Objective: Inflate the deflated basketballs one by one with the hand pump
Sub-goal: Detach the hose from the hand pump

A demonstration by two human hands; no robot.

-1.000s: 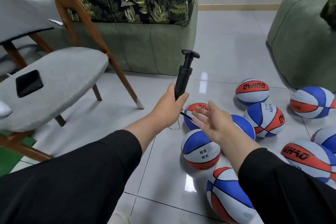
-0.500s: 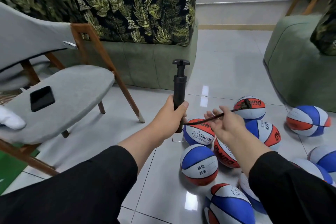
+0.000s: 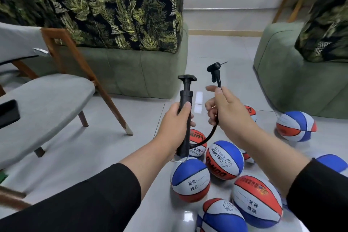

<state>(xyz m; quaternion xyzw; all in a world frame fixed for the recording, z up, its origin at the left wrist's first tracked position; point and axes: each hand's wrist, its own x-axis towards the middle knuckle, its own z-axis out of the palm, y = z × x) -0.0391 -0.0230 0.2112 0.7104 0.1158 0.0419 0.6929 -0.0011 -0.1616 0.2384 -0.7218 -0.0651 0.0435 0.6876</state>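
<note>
My left hand [image 3: 174,123] grips the barrel of a black hand pump [image 3: 185,103], held upright with its T-handle on top. My right hand [image 3: 228,114] pinches the pump's black hose [image 3: 211,134] and holds it up, so the nozzle head [image 3: 214,68] with its thin needle stands above my fingers. Several red, white and blue basketballs lie on the floor below my hands, among them one with a blue top panel [image 3: 190,180] and one marked CHILDREN [image 3: 225,159]. A dented ball [image 3: 295,125] lies apart at the right.
A grey wooden-legged chair [image 3: 47,105] with a dark phone [image 3: 7,113] on its seat stands at the left. A green sofa [image 3: 131,73] with a leaf-print cushion is behind the pump. Another green sofa [image 3: 282,73] stands at the right. Pale glossy tiles [image 3: 98,147] cover the floor.
My right hand took hold of the hose and raised it, lifting the nozzle from beside the balls to above my fingers. The left hand kept its grip on the pump barrel.
</note>
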